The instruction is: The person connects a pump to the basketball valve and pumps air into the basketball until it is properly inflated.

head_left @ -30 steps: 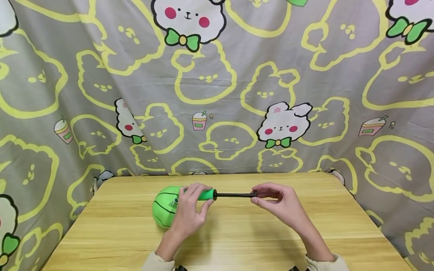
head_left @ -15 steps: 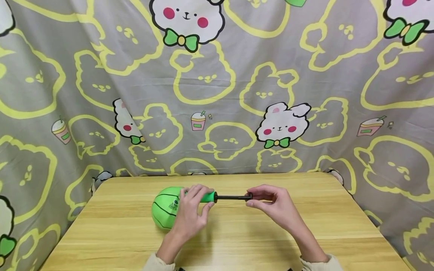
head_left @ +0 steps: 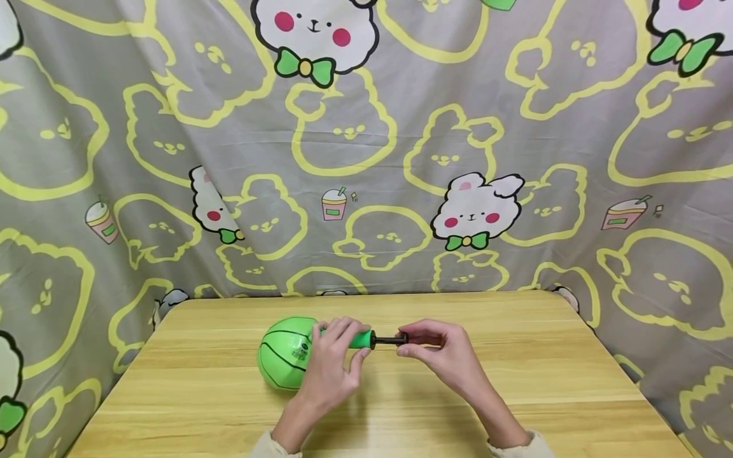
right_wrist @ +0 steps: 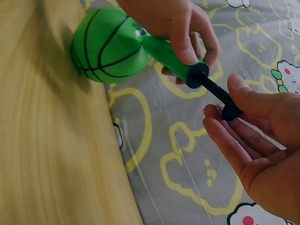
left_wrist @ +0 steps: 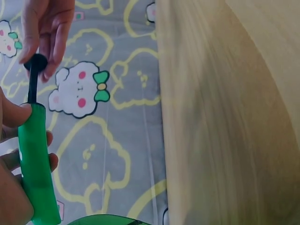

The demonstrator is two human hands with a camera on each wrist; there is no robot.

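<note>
A green ball (head_left: pixel 282 356) with black lines is at the left of my left hand, joined to the end of a green hand pump (head_left: pixel 361 340). My left hand (head_left: pixel 332 369) grips the pump barrel (left_wrist: pixel 37 159), fingers and thumb curled round it. The pump lies roughly level, and a short length of its black rod (right_wrist: pixel 215 90) shows. At the rod's end my right hand (head_left: pixel 443 353) pinches the black handle (right_wrist: pixel 231 110) between thumb and fingers. In the right wrist view the ball looks puckered near the pump; the exact joint is hidden by my left hand.
Below is a light wood-grain table (head_left: pixel 229 413) with rounded far corners. A grey curtain (head_left: pixel 366 191) with cartoon animals hangs behind it and at both sides.
My right hand has moved left, pushing the handle in, so much less rod shows. My left hand, with the pump barrel, has shifted slightly right. The ball stays nearly in place.
</note>
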